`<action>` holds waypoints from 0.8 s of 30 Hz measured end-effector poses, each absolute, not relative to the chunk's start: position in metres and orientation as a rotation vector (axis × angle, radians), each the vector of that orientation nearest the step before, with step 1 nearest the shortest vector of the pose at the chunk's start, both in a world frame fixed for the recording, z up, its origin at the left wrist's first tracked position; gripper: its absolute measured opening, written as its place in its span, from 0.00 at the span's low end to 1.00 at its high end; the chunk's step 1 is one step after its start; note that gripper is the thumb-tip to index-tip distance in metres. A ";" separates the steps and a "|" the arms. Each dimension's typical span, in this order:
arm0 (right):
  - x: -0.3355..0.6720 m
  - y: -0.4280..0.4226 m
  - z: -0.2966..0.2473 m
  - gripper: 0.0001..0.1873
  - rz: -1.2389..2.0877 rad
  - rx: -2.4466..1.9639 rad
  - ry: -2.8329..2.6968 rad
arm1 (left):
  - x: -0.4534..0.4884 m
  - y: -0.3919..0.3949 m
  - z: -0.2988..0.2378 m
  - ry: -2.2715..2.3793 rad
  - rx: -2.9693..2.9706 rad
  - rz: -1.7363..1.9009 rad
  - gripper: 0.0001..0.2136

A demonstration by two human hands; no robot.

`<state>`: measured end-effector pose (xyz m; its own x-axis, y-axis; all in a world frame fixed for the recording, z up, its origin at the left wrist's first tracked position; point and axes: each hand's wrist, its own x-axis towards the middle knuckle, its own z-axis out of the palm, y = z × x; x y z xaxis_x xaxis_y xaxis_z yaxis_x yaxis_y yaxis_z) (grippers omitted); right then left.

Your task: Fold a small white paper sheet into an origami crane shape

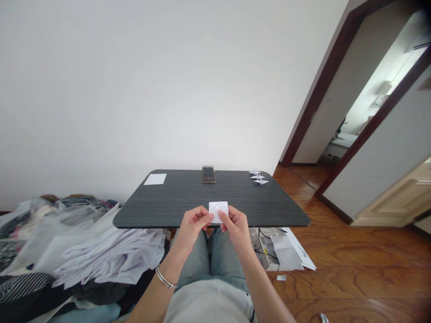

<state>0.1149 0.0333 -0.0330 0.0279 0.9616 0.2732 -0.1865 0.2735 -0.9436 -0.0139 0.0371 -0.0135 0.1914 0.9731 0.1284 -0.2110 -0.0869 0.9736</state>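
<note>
A small folded square of white paper [218, 207] is held up in front of me, above the near edge of the dark table [175, 197]. A crease or flap edge runs diagonally across its face. My left hand [196, 220] pinches its left edge between thumb and fingers. On the other side, my right hand [235, 220] grips the lower right part, its thumb lying across the front. The fingers behind the paper are partly hidden.
Several folded paper cranes [259, 177] stand at the table's back right. White paper sheets [155, 179] lie back left, and a phone [208, 175] rests at the back middle. Piled clothes [111, 255] sit on the left; papers and cables [286, 251] are below right.
</note>
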 end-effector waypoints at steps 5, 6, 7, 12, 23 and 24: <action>0.115 0.034 -0.033 0.14 1.082 -0.868 -1.181 | -0.011 0.035 -0.013 0.868 1.213 1.286 0.13; 0.115 0.034 -0.033 0.14 1.076 -0.871 -1.178 | -0.011 0.035 -0.013 0.878 1.227 1.282 0.13; 0.115 0.034 -0.034 0.14 1.066 -0.876 -1.174 | -0.011 0.036 -0.014 0.891 1.252 1.274 0.13; 0.116 0.035 -0.035 0.15 1.045 -0.900 -1.197 | -0.013 0.039 -0.018 0.934 1.391 1.276 0.17; 0.112 0.026 -0.030 0.14 1.052 -0.905 -1.198 | -0.012 0.041 -0.027 1.010 1.460 1.401 0.14; 0.112 0.026 -0.030 0.14 1.059 -0.900 -1.199 | -0.011 0.040 -0.027 1.012 1.466 1.413 0.13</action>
<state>0.1117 0.0255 -0.0299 0.0418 0.9610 0.2734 -0.1525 0.2765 -0.9488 -0.0113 0.0399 -0.0270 0.0378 0.9467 0.3200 -0.0018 -0.3201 0.9474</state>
